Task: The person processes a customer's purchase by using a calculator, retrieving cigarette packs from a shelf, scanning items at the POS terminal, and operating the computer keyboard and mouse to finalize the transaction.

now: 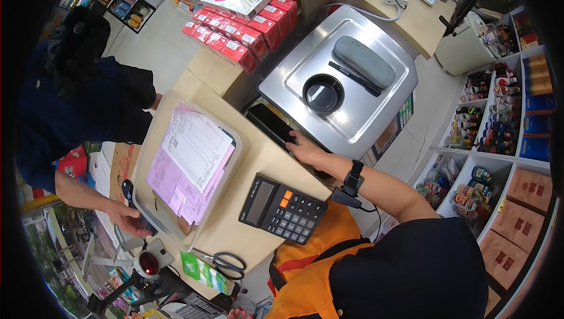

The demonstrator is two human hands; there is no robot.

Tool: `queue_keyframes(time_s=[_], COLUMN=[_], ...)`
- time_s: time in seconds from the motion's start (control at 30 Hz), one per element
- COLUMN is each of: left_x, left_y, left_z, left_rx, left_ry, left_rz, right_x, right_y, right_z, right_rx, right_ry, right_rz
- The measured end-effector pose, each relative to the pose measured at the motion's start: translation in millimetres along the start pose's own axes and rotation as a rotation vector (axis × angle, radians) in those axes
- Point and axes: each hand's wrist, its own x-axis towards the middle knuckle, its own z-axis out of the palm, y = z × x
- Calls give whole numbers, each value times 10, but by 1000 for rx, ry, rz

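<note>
My right hand (308, 149), with a black watch on its wrist, grips the near end of a flat black phone-like object (274, 121). That object lies in the gap between the wooden counter (260, 153) and a weighing scale's steel platter (286, 87). On the platter are a black round bowl (323, 94), a black pen (354, 78) and a grey glasses case (365, 62). Only the fingers of my left hand (239, 313) show at the bottom edge, beside a clear plastic thing (243, 304); their hold is hidden. A black calculator (282, 208) sits on the counter by my apron.
A clear plastic bin (240, 153) holds pink and white paper slips (196, 147). Scissors (228, 266) and a green packet (205, 272) lie beside a scanner (149, 262). Red boxes (238, 32) are stacked ahead. Another person's hand (128, 219) is by the bin; stocked shelves (489, 158) stand right.
</note>
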Motion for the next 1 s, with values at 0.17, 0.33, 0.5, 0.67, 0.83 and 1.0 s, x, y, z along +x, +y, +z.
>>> queue_keyframes(time_s=[0.17, 0.33, 0.5, 0.67, 0.83, 1.0], left_x=[133, 67, 16, -25, -12, 218], left_y=[-136, -43, 22, -23, 13, 6], left_z=[-143, 20, 79, 91, 180, -34], left_rx=[-4, 66, 100, 107, 66, 92], left_ry=[20, 15, -5, 19, 62, -4], left_rz=[-40, -13, -2, 3, -26, 20], right_x=[10, -66, 49, 119, 28, 75], right_y=[-1, -14, 54, 142, 65, 109], right_z=[-34, -44, 18, 47, 14, 87], right_rx=[140, 238, 488, 635, 682, 510], right_ry=[-185, -200, -203, -194, -28, -103], right_rz=[-38, 87, 154, 139, 92, 79])
